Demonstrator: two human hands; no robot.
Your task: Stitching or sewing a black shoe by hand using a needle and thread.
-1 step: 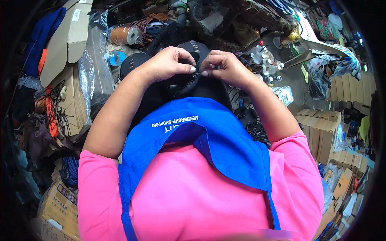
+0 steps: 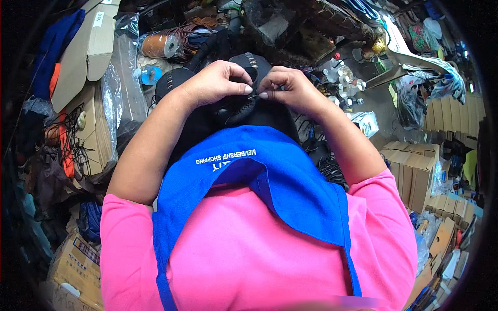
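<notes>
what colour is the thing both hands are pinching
Black: the left hand and right hand pinch a black shoe upper, seen in the head view.

2 hands meeting in a grip on a shoe upper (image 2: 244, 106), left hand (image 2: 215, 83) left of it, right hand (image 2: 290, 89) right, cord spool (image 2: 155, 45) beyond-left, small bottles (image 2: 342, 78) right, cardboard boxes (image 2: 85, 52) far left, apron (image 2: 270, 171) below.

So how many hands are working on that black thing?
2. The left hand pinches the black piece on its left side; the right hand pinches it on its right, fingertips nearly meeting.
</notes>
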